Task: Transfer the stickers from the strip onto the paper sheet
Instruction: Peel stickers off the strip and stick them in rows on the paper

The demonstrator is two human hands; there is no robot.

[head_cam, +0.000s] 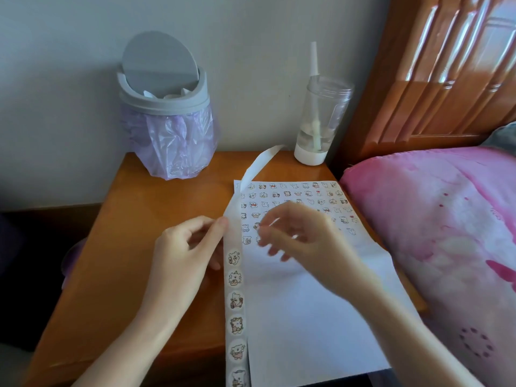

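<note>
- The sticker strip point(236, 277) lies along the left edge of the paper sheet point(307, 317), and its bare end curls past the sheet's far corner.
- The left hand point(187, 247) pinches the strip beside that edge.
- The right hand point(301, 236) hovers over the sheet's sticker rows point(293, 194). Its fingers are blurred, so I cannot tell whether they hold anything.
- A lidded bin point(167, 107) stands beyond the sheet.

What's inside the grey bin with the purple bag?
White scraps poke up under the tilted round lid of the small grey plastic bin. Its crinkled purple bag and lid hide whatever lies deeper.
</note>
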